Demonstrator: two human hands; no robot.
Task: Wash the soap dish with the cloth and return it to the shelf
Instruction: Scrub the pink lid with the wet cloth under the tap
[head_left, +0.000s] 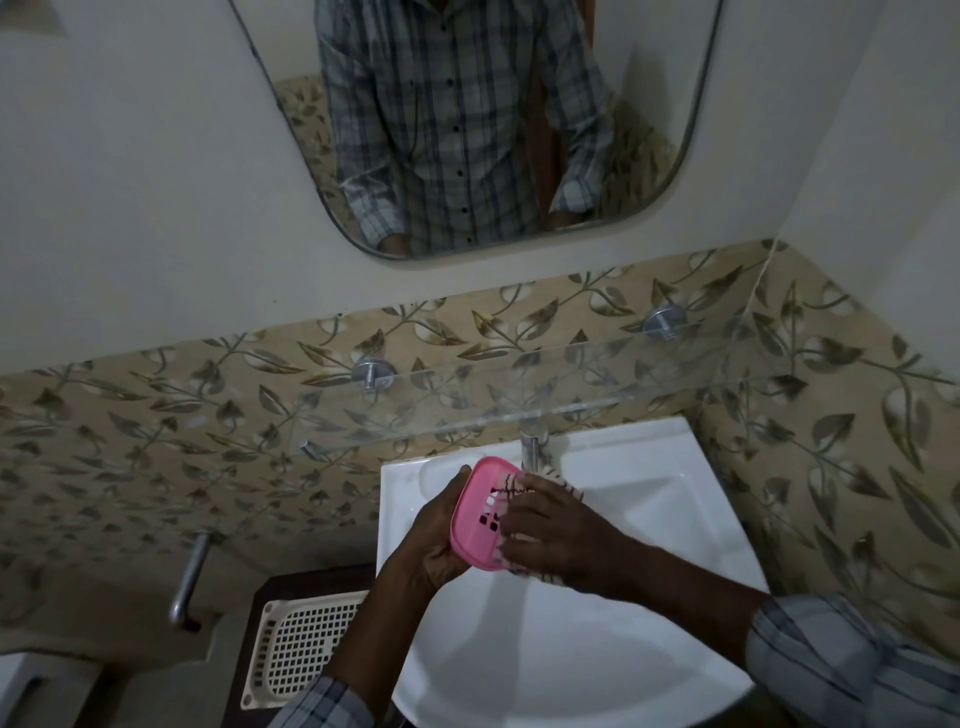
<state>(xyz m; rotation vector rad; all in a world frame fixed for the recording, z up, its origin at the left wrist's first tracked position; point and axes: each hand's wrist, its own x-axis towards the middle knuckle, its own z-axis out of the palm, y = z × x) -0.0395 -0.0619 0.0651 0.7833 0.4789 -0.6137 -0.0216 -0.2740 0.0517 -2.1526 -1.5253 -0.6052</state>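
Fingers (451, 486) of the left hand (434, 540) are curled around the left rim of one pink soap dish (480, 512), which is gripped tilted on edge above the back part of one white sink (649, 519). Against the slotted inner face of the dish, one striped cloth (563, 478) is pressed by the right hand (556, 530), whose fingers lie close together and flat on the cloth. One metal tap (532, 441) is seen at the sink's back edge, just behind the dish. Above it, one glass shelf (519, 379) is carried on two round metal mounts along the leaf-patterned tiled wall. At the left of the sink, one cream perforated basket (296, 644) rests on a dark stand, and one metal pipe (189, 577) is fixed to the wall further left. One mirror (291, 130) hangs above.
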